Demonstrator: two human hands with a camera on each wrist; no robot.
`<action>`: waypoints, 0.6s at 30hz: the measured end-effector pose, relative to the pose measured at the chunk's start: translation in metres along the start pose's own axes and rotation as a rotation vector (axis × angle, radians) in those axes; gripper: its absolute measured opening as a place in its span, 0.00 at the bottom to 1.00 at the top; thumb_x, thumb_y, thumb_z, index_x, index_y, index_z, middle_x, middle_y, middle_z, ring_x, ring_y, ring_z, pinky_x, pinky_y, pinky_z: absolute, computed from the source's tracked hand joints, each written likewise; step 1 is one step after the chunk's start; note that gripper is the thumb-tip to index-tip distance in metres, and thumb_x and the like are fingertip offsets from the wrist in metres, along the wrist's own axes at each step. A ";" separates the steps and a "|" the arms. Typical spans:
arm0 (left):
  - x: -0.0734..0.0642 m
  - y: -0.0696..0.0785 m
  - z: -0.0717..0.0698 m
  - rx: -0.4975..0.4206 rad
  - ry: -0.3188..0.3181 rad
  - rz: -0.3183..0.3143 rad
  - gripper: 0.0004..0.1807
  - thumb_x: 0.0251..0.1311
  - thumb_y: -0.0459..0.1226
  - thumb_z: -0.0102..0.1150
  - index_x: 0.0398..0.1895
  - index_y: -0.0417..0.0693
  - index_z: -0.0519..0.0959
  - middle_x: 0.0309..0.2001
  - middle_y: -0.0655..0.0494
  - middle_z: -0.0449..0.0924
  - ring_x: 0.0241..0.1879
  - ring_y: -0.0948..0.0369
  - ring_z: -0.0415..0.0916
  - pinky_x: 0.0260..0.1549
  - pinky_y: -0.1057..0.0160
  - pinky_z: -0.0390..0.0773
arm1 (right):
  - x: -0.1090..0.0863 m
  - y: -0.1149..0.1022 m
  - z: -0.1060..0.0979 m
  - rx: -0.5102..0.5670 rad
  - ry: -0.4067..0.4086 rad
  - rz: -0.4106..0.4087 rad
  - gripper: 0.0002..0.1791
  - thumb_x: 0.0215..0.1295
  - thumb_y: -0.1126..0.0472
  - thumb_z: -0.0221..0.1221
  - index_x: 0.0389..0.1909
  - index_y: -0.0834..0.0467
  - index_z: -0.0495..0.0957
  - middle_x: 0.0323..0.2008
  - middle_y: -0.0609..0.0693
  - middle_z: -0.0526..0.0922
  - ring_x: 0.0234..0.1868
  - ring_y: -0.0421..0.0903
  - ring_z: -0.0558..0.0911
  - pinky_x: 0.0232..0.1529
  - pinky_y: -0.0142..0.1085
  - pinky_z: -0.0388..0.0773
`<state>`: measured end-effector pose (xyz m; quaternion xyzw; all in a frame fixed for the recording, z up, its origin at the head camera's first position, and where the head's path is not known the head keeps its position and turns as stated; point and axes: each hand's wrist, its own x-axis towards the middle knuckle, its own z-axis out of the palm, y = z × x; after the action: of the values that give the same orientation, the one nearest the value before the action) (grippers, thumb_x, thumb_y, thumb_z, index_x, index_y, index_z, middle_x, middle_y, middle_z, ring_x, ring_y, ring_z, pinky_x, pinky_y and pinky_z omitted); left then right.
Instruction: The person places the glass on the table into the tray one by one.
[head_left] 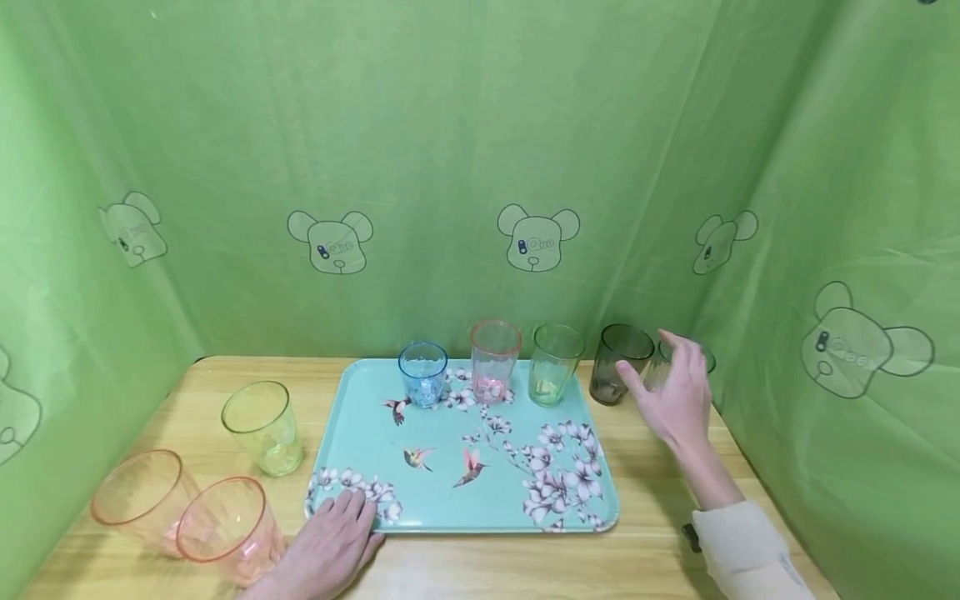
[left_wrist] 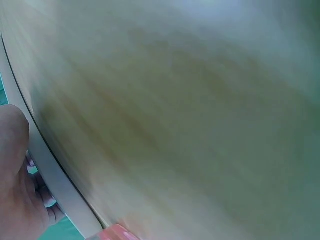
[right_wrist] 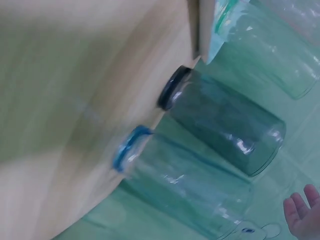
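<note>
My left hand (head_left: 333, 537) rests at the front left corner of a turquoise tray (head_left: 442, 508), its fingers lying on the printed surface. The left wrist view catches part of that hand beside the tray's edge. At the right, my right hand (head_left: 678, 400) is spread, thumb apart from the fingers. It appears in front of a bluish clear glass (right_wrist: 187, 187) and beside a dark grey glass (head_left: 609, 379). In the right wrist view, its fingertips (right_wrist: 297, 206) are apart from both glasses, near their rim ends. Both stand upright on the table, right of the tray.
Blue (head_left: 424, 387), pink (head_left: 493, 367) and green (head_left: 553, 375) glasses stand along the tray's back. On the left of the wooden table (head_left: 450, 571) are a yellow-green glass (head_left: 270, 437) and two orange-pink glasses (head_left: 251, 542). Green curtain (head_left: 427, 125) surrounds the table.
</note>
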<state>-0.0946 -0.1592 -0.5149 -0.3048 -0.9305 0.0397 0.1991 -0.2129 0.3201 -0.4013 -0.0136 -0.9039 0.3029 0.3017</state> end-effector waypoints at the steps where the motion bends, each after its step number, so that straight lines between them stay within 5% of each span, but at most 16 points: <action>1: 0.000 0.000 0.000 -0.003 -0.005 -0.001 0.16 0.71 0.54 0.60 0.36 0.54 0.71 0.31 0.62 0.61 0.32 0.63 0.58 0.31 0.66 0.60 | -0.001 0.003 -0.002 0.005 0.006 0.018 0.49 0.66 0.36 0.64 0.78 0.60 0.60 0.74 0.67 0.65 0.73 0.68 0.67 0.66 0.71 0.65; 8: 0.000 0.001 0.001 0.000 0.010 -0.006 0.17 0.70 0.54 0.60 0.35 0.54 0.70 0.31 0.62 0.61 0.32 0.63 0.58 0.31 0.66 0.61 | -0.007 0.021 -0.011 0.025 0.011 0.159 0.52 0.67 0.36 0.65 0.81 0.59 0.54 0.79 0.65 0.58 0.76 0.70 0.63 0.71 0.76 0.59; 18: 0.000 0.001 0.003 0.006 0.041 0.002 0.17 0.69 0.54 0.62 0.35 0.54 0.70 0.31 0.62 0.60 0.32 0.63 0.57 0.30 0.66 0.59 | -0.010 0.048 -0.013 -0.028 0.077 0.217 0.59 0.64 0.32 0.64 0.81 0.63 0.49 0.77 0.69 0.59 0.73 0.69 0.65 0.73 0.69 0.61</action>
<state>-0.0952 -0.1586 -0.5184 -0.3060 -0.9258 0.0365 0.2191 -0.2049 0.3642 -0.4255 -0.1272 -0.8891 0.3203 0.3013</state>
